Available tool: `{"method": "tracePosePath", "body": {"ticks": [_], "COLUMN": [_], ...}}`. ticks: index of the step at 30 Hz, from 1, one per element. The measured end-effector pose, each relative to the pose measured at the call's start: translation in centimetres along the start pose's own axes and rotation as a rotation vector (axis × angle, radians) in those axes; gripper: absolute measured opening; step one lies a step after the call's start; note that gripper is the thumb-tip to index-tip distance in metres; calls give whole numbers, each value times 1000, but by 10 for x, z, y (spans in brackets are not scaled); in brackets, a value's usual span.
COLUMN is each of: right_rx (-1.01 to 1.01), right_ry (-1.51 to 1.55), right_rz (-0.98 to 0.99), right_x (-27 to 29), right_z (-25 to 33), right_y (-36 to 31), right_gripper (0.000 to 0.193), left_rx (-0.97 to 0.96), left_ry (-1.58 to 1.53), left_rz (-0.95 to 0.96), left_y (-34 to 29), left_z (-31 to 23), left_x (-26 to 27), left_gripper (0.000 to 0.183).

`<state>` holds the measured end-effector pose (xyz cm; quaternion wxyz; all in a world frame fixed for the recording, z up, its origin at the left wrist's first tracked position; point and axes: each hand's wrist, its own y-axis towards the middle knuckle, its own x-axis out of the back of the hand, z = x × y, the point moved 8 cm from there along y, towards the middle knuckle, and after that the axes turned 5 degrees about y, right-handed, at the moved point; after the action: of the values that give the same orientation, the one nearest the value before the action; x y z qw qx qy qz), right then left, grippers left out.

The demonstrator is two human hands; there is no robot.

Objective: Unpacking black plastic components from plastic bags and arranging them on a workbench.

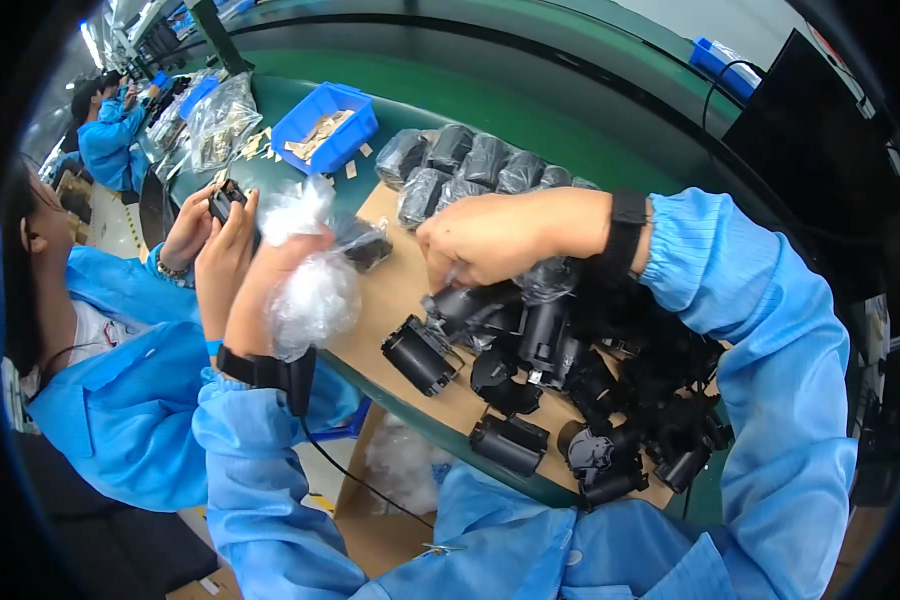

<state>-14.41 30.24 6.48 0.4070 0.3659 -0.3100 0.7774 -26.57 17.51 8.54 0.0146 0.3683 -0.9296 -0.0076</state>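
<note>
Crumpled clear plastic bags [315, 300] bulge above and below my left hand [275, 262], which is closed round them. Over the cardboard-covered bench, my right hand [495, 238] has its fingers curled down onto a black cylindrical housing [470, 308]; its fingertips are partly hidden. More loose black housings lie in front of it, one on its side to the left [419, 356] and another near the front edge [510, 443]. Beyond my right hand, several black parts wrapped in clear bags [485, 158] stand in rows. Another bagged black part [363, 243] lies just right of my left hand.
At the left a co-worker's hands [220, 235] hold a small black part [227, 200], close to my left hand. A blue bin [363, 118] holds small beige pieces. Below the bench edge, a cardboard box [365, 505] contains clear bags. A dark monitor [805, 135] stands at right.
</note>
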Motion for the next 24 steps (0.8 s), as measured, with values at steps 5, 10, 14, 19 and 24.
{"method": "tracePosePath", "body": {"ticks": [5, 10, 14, 19, 24], "right_rx": [-132, -41, -31, 11, 41], "right_ry": [277, -121, -141, -144, -202], "right_rz": [211, 50, 133, 154, -36], "right_x": [5, 32, 28, 14, 32], "right_z": [1, 25, 23, 16, 30], "right_y": [0, 3, 13, 18, 2], "right_gripper": [23, 35, 31, 20, 15], "left_rx": [40, -423, -359, -320, -311], "left_ry": [-140, 645, 889, 635, 420], "left_rz": [190, 287, 232, 140, 61], "left_y": [12, 38, 36, 41, 59], "left_z": [18, -9, -21, -23, 14], "left_x": [-11, -24, -22, -21, 7], "left_gripper": [28, 37, 29, 21, 27]}}
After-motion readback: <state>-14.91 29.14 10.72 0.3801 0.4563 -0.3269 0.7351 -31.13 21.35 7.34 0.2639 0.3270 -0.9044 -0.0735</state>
